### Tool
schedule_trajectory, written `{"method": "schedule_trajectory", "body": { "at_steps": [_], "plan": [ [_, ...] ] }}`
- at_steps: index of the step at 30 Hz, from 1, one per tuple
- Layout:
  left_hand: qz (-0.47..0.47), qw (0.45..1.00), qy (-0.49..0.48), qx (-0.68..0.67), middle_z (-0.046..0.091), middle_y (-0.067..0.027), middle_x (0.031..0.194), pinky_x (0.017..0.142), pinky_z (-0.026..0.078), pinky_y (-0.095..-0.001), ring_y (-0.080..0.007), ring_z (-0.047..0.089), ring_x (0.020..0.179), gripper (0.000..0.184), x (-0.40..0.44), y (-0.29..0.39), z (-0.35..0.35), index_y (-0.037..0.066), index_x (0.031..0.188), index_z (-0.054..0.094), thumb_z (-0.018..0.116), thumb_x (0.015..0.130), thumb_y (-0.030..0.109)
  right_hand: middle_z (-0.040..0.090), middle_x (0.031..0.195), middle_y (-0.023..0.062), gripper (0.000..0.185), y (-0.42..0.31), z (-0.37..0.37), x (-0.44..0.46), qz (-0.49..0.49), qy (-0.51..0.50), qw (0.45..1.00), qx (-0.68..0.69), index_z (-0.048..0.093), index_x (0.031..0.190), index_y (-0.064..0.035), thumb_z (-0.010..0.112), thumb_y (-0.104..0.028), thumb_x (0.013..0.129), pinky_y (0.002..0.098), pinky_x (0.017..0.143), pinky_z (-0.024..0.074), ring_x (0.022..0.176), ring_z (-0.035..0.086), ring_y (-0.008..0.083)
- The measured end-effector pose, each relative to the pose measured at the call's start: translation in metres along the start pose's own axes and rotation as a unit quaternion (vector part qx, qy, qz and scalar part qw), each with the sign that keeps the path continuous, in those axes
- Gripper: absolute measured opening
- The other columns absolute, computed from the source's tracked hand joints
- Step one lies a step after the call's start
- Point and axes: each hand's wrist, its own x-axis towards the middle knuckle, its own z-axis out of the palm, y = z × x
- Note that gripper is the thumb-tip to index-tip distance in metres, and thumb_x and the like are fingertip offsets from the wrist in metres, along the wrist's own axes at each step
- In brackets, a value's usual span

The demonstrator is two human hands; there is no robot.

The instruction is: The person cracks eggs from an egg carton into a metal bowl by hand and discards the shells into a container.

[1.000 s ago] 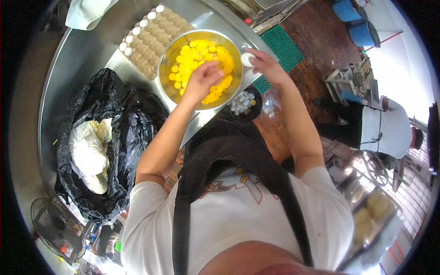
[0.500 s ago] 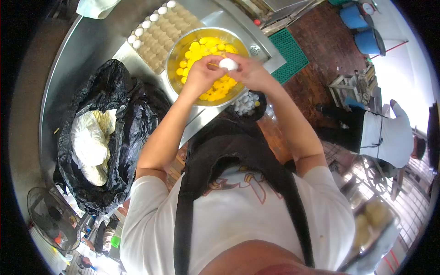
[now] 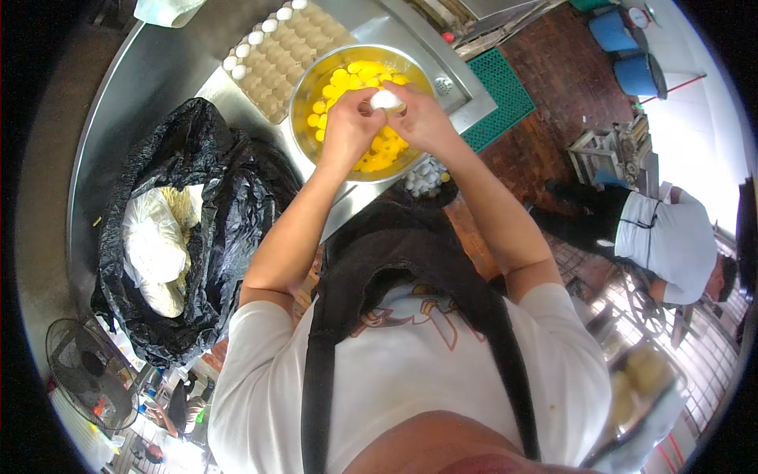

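A white egg (image 3: 385,99) is held between the fingertips of both hands, over a large metal bowl (image 3: 297,130). My left hand (image 3: 354,122) grips it from the left, my right hand (image 3: 420,118) from the right, both closed with the thumbs near its lower side. Whether the shell is split I cannot tell. Many yellow egg yolks (image 3: 365,73) lie in the bowl below. Beside the bowl, a cardboard egg tray (image 3: 296,55) has several white eggs (image 3: 256,37) along its left edge. Broken eggshells (image 3: 426,178) fill a dark container under the bowl's near right side.
The bowl and tray stand on a steel counter (image 3: 118,103). To the left sits a black plastic bag (image 3: 229,213) holding a clear bag of pale contents (image 3: 154,245). A drain (image 3: 444,84) lies right of the bowl. At the far right a person (image 3: 667,237) bends over.
Both hands have shifted slightly left with the egg, and the thumbs now sit closer together beneath it. The person at the far right has bent lower, with an arm now showing.
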Motion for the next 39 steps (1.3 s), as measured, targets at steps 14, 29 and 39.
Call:
{"method": "schedule_trajectory", "body": {
  "at_steps": [14, 29, 39],
  "plan": [
    [0.041, 0.998, -0.04, -0.029, 0.069, -0.0152, 0.085, 0.075, 0.054, -0.0338, -0.0238, 0.068, 0.076, 0.038, 0.019, 0.009, -0.017, 0.003, 0.117, 0.07, 0.071, 0.08, 0.01, 0.057, 0.126, 0.0174, 0.062, -0.013, -0.018, 0.001, -0.117, 0.045, 0.98, -0.154, 0.048, 0.143, -0.0067, 0.06, 0.0, 0.083, 0.0414, 0.098, 0.049, 0.115, 0.058, 0.035],
    [0.035, 0.935, -0.354, -0.005, 0.069, -0.0211, 0.116, 0.088, 0.053, -0.0364, -0.0265, 0.07, 0.099, 0.056, -0.044, 0.027, 0.099, 0.0, 0.14, 0.05, 0.068, 0.092, 0.022, 0.066, 0.117, 0.0254, 0.055, 0.056, -0.082, -0.123, 0.223, -0.168, 0.954, -0.105, 0.053, 0.137, -0.0046, 0.07, -0.019, 0.086, 0.0483, 0.091, 0.0517, 0.109, 0.063, 0.0423],
    [-0.312, 0.783, -0.37, -0.389, 0.063, -0.0203, 0.125, 0.093, 0.054, -0.0405, -0.0317, 0.066, 0.107, 0.051, -0.017, -0.005, 0.114, -0.004, 0.14, 0.045, 0.047, 0.105, 0.033, 0.065, 0.117, 0.0245, 0.047, 0.079, -0.058, -0.139, 0.225, 0.006, 0.97, -0.093, 0.057, 0.132, -0.0023, 0.068, -0.019, 0.09, 0.0479, 0.09, 0.0514, 0.106, 0.063, 0.0424]
  ]
}}
